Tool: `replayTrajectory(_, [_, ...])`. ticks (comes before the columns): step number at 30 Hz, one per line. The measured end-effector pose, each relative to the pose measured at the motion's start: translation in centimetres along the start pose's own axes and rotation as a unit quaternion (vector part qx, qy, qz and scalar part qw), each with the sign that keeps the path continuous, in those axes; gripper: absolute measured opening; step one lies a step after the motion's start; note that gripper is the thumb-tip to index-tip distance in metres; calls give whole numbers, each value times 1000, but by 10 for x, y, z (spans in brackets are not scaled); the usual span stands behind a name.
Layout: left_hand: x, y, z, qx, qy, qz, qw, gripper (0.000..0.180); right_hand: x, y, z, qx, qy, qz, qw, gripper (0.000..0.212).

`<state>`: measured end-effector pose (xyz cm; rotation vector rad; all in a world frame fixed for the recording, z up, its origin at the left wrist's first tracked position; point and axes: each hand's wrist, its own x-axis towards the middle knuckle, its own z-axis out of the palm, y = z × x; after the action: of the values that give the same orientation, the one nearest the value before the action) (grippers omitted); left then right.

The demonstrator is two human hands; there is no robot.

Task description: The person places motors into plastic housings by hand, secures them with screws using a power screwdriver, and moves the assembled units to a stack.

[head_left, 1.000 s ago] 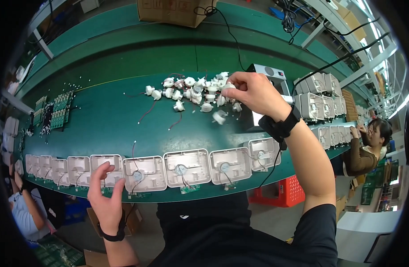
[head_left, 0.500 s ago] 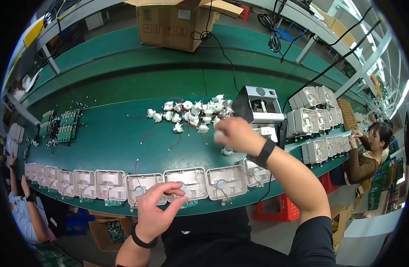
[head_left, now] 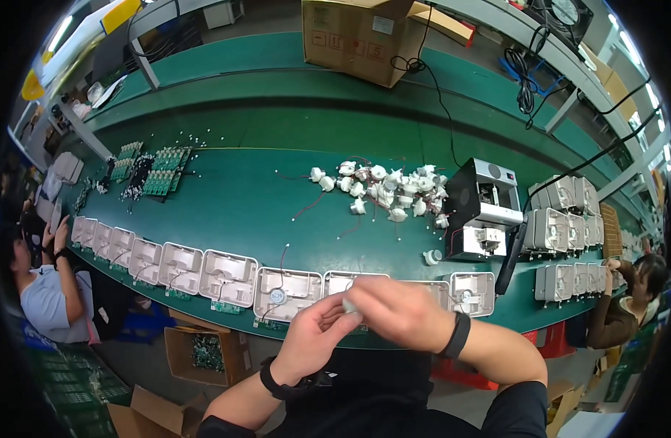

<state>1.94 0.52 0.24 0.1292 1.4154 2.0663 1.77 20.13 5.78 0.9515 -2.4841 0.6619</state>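
Head view: two hands met over the near edge of the green desk (head_left: pixel 240 197), with one small white part (head_left: pixel 349 306) between them.
Left grip (head_left: pixel 312 339): its thumb and fingers were drawn together on the part from the left and below.
Right grip (head_left: pixel 401 312): its curled fingertips were clamped on the same part from above and the right; its thumb was hidden.
White part's place: it was at the fingertips, in front of the row of open pale housings (head_left: pixel 229 279), and so covered that its finer shape could not be told.
Handling: it was probably light and stiff, perhaps smooth enough to slip; a fingertip pinch on the sides of its body seemed the surest hold.
Red leads (head_left: pixel 310 206): these thin wires trailed from pieces in the heap of white parts (head_left: pixel 394 191) and looked soft and fragile, so a piece there was better taken by its body than by its wire.
Heap's neighbours: it lay just left of the black-and-silver machine (head_left: pixel 496 190); a loose white piece (head_left: pixel 432 257) lay nearer the person.
Desk's left side: green circuit boards (head_left: pixel 166 171) lay there, well apart from both hands.
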Motion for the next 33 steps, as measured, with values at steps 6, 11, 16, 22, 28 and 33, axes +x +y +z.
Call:
replayTrajectory(6, [-17, 2, -21, 69, -24, 34, 997, 46, -4, -20, 1, 63, -86, -53, 993, 35])
replayTrajectory(11, [-35, 6, -59, 112, 5, 48, 993, 41, -12, 36, -6, -12, -103, 126, 987, 37])
replayTrajectory(16, [-51, 24, -101, 114, 121, 140, 976, 32, -57, 110, -13, -274, -334, 223, 874, 33])
replayTrajectory(22, [-62, 32, -151, 250, 233, 201, 918, 31, -71, 131, -5, -325, -419, 174, 829, 19])
replayTrajectory(28, [-59, 33, -181, 487, 296, 182, 801, 29, -63, 120, -11, -335, -351, 167, 858, 20])
replayTrajectory(33, [-51, 42, -193, 535, 284, 179, 775, 28, -39, 78, -48, -272, -251, 207, 906, 29])
